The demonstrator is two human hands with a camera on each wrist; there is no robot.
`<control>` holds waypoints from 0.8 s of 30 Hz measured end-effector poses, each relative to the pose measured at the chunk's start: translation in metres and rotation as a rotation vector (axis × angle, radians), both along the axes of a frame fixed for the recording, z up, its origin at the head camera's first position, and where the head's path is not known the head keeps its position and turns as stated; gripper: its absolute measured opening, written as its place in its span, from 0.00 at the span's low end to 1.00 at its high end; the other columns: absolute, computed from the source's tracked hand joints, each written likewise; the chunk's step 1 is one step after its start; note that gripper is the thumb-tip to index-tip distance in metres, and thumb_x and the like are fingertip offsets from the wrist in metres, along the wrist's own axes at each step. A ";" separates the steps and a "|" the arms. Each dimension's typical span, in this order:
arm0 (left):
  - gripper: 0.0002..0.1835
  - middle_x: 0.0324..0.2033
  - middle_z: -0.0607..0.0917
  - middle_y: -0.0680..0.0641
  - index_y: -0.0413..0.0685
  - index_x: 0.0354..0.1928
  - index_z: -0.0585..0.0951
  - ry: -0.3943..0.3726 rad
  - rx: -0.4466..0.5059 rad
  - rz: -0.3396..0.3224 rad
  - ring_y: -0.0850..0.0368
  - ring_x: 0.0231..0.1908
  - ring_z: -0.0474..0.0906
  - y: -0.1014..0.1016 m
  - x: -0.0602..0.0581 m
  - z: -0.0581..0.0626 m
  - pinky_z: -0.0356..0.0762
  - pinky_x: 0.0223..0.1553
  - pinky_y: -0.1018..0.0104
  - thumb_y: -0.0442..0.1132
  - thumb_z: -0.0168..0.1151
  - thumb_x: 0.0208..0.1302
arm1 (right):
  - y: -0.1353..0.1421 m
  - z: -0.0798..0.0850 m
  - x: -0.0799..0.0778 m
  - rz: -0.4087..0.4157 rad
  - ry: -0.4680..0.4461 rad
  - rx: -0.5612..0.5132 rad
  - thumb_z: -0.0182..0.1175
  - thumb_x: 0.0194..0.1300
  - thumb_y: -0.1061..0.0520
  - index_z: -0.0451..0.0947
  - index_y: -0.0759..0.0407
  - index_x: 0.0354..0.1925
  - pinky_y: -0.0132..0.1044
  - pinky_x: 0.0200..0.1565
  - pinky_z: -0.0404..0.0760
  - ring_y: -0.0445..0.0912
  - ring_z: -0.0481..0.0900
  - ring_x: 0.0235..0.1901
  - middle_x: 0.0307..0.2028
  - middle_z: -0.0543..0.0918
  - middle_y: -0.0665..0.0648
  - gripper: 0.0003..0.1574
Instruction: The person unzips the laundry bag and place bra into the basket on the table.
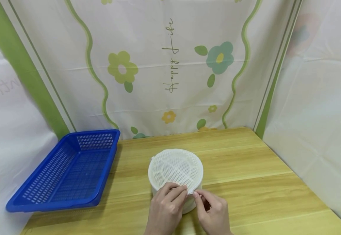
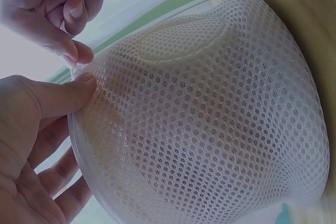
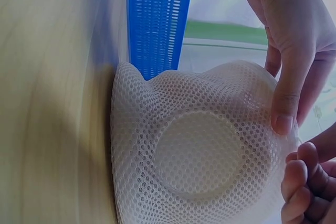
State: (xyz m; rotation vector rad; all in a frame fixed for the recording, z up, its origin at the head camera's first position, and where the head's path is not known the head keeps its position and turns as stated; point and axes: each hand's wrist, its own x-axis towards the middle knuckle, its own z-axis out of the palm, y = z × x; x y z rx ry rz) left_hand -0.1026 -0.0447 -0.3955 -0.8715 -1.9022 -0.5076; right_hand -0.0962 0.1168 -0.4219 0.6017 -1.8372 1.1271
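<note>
A white mesh laundry bag, round and drum-shaped, stands on the wooden table with its flat lid up. At the near edge of its lid, my left hand grips the rim, fingers on top and thumb against the mesh side. Just right of it my right hand pinches a small white piece, seemingly the zipper pull, at the rim. In the right wrist view the right fingers are curled together beside the bag's edge. A round mesh panel shows on the bag's side.
A blue perforated plastic basket sits at the left of the wooden table. White curtains with flower prints enclose the back and both sides.
</note>
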 end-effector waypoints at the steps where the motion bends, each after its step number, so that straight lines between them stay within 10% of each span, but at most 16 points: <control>1: 0.08 0.37 0.88 0.50 0.42 0.32 0.89 -0.003 0.000 0.001 0.55 0.37 0.81 0.000 0.000 0.000 0.81 0.40 0.67 0.32 0.61 0.63 | 0.000 0.000 0.000 0.000 -0.011 -0.008 0.67 0.44 0.77 0.83 0.65 0.28 0.18 0.13 0.64 0.30 0.64 0.13 0.15 0.72 0.44 0.12; 12: 0.05 0.38 0.87 0.49 0.42 0.35 0.88 -0.070 0.003 0.014 0.55 0.39 0.80 0.001 0.003 0.000 0.81 0.42 0.67 0.31 0.67 0.56 | 0.000 0.004 0.000 0.049 0.016 0.003 0.65 0.43 0.79 0.82 0.67 0.30 0.19 0.13 0.65 0.32 0.66 0.13 0.16 0.72 0.46 0.14; 24: 0.10 0.39 0.87 0.48 0.41 0.35 0.88 0.007 -0.010 -0.004 0.53 0.39 0.81 0.001 0.001 -0.001 0.80 0.45 0.62 0.34 0.58 0.67 | -0.006 0.020 0.004 0.108 0.112 0.047 0.59 0.64 0.66 0.81 0.66 0.29 0.15 0.17 0.62 0.31 0.64 0.14 0.16 0.70 0.45 0.08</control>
